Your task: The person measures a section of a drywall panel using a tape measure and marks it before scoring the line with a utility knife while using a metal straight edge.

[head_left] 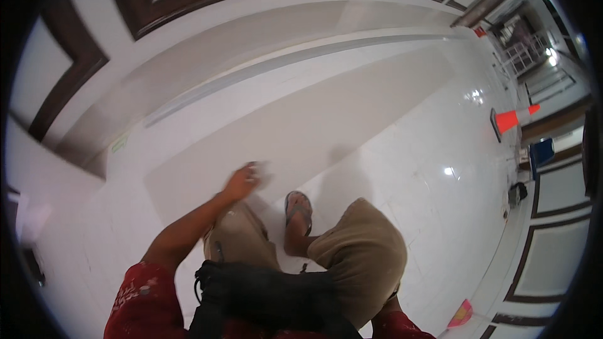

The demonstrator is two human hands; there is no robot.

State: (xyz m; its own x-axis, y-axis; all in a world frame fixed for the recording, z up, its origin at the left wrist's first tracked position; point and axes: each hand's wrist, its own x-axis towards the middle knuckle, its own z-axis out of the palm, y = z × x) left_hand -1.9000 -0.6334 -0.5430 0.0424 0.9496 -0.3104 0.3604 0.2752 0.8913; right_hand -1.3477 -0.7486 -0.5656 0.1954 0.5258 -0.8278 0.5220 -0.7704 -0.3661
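Hovering over the strip (301, 129), the left hand (244, 180) is blurring, fingers impossible to tell; slowing would be steadying its aim. The right hand isn't showing.

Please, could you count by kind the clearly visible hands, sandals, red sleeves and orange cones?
Left hand: 1
Sandal: 1
Red sleeves: 2
Orange cone: 1
Total: 5
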